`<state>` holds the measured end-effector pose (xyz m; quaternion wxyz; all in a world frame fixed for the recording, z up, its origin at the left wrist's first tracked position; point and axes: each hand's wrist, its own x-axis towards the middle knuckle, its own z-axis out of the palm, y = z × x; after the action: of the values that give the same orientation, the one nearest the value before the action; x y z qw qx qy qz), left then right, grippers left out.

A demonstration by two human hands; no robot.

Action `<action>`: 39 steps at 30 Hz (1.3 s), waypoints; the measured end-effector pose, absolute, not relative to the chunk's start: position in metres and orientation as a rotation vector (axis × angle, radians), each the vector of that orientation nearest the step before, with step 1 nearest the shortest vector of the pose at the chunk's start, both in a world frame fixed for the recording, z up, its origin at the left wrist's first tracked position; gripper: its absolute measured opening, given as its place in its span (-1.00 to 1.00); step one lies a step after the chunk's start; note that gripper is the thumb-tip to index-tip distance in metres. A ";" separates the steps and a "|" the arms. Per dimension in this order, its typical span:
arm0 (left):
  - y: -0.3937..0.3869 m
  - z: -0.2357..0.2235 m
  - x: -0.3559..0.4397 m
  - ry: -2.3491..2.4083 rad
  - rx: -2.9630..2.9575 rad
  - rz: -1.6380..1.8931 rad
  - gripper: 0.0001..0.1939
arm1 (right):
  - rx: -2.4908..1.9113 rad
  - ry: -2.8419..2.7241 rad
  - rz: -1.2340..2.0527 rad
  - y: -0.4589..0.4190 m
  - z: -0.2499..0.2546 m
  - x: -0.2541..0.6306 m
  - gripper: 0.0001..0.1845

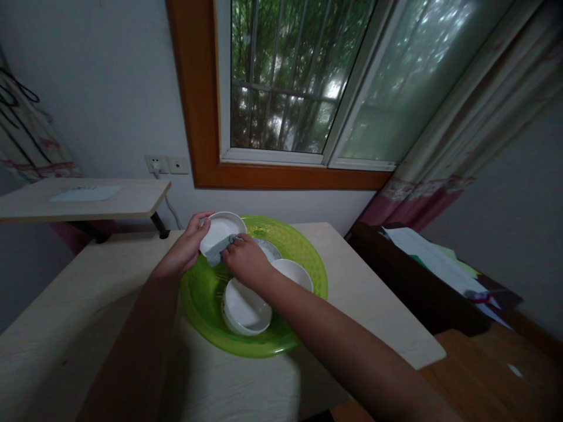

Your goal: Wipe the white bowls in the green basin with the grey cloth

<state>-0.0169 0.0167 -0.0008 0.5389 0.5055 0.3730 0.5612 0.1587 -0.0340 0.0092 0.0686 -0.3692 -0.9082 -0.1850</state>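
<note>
A white bowl (223, 225) is tilted over the left rim of a green plastic basin (314, 252). My left hand (192, 243) grips that bowl by its left side, thumb over the rim. In my right hand (246, 258) is a grey cloth (216, 252), pinched and pressed at the bowl's lower edge. Inside the basin lie another white bowl (247, 310) near the front and one more white bowl (295, 272) at the right, partly behind my right forearm. A dish with a pale patterned surface (269, 249) shows behind my right hand, mostly hidden.
The basin stands on a light wooden table (360, 293). A raised shelf (132, 202) with a paper sheet (85, 193) is at left. Behind are a wall socket (157, 164) with a cable and a window (299, 88). Papers (440, 264) lie on dark furniture at right.
</note>
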 end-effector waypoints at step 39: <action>0.017 0.003 -0.019 0.847 1.028 1.445 -0.55 | -0.923 -2.564 -0.239 -0.040 0.010 0.160 -0.54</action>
<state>-0.0194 0.0169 0.0035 0.5548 0.4351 0.3584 0.6119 0.1599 -0.0404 0.0097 0.2018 -0.3306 -0.9180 -0.0856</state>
